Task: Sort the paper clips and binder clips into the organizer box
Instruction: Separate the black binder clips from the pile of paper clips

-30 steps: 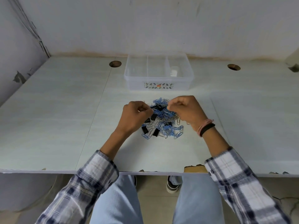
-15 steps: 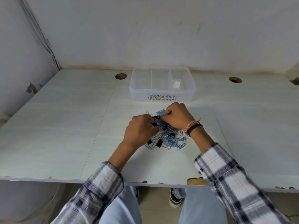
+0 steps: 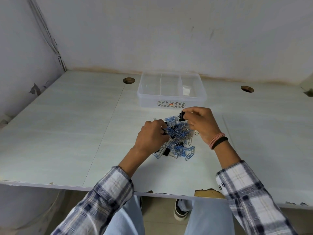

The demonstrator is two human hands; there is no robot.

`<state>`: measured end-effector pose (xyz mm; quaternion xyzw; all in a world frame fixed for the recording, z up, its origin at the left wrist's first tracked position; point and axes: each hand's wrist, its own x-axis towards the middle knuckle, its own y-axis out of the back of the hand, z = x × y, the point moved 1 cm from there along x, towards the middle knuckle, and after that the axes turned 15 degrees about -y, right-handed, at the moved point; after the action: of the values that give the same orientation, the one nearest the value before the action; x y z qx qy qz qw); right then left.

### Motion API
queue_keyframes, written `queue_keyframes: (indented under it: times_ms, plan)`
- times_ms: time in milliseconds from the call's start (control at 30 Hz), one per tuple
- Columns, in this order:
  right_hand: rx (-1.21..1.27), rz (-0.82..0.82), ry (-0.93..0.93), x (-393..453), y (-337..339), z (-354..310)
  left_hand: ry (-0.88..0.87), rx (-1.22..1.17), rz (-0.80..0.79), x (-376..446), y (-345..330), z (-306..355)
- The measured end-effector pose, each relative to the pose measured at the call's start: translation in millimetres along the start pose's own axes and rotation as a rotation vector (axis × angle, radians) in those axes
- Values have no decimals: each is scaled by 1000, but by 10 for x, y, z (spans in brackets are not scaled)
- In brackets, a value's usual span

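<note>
A tangled pile of blue and silver paper clips mixed with black binder clips (image 3: pixel 178 141) lies on the pale table in front of me. My right hand (image 3: pixel 201 123) pinches one black binder clip (image 3: pixel 181 116) lifted just above the pile's far edge. My left hand (image 3: pixel 151 137) has its fingers curled into the pile's left side, gripping a black binder clip there. Behind the pile stands the clear plastic organizer box (image 3: pixel 171 103) with three compartments; the right one holds a small clear item.
Two round cable holes (image 3: pixel 128 80) (image 3: pixel 247 89) sit in the table (image 3: pixel 67 133) at the back left and back right. Walls close the table off at the back and left. The near table edge is chipped by my right sleeve.
My right hand has lifted out of the pile with a black binder clip pinched in its fingers. My left hand stays dug into the pile. The camera has tilted up.
</note>
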<state>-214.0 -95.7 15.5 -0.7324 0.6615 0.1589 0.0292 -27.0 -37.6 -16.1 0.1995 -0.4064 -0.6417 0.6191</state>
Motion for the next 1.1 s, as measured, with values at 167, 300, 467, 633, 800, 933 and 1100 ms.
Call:
queue_keyframes:
  times_ms: [167,300,467,633,800,933,1100]
  plan:
    - [691,-293,-217,-35,92,29,6,-29,14,0,14,32]
    - [1087,-510,-332,-33,143,128,4,-74,44,-1,22,39]
    - [1275,-549,-373,-79,208,217,47,-318,166,23,112,75]
    - [1285,-501,-466,-121,253,223,290,-1006,197,57,236,96]
    - [1019,-369,-496,-122,430,141,653,-1671,301,81,385,2]
    - [556,-97,-347,-43,593,126,665,-1449,338,130,525,-161]
    - [-52,161,-273,60,786,143,287,-285,268,293,627,-468]
